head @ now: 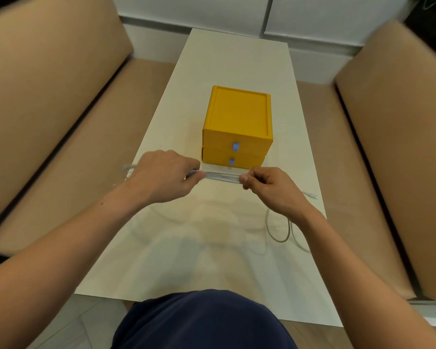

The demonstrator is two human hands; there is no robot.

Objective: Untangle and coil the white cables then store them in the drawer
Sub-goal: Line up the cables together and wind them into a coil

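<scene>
The left hand (166, 175) pinches one end of a flat bundle of white cable (222, 177) between thumb and forefinger, with the other fingers curled under. The right hand (269, 187), at 3 o'clock from it, grips the bundle's other end with its thumb against curled fingers. The strands run side by side and taut between the two hands, along the 9-to-3 line and low over the table (212, 59); whether they touch it I cannot tell.

At 9 o'clock of the left hand a few blurred loop ends (129, 170) stick out past the knuckles, near the table's left edge. At 5 o'clock of the right hand a loose cable (280, 231) lies on the table in a slack curl, partly hidden by the wrist. Its plug (312, 196) rests at 3 o'clock of that hand, near the table's right edge. Whether it joins the bundle I cannot tell.

At 12 o'clock of the bundle, just beyond it, stands a yellow drawer box (237, 114). Its upper drawer (219, 142) and lower drawer (217, 158) are both pushed in, each with a small blue pull tab.

Tan cushions (48, 96) flank the table at 9 and 3 o'clock, and a dark blue garment (204, 321) fills the view at 6 o'clock
</scene>
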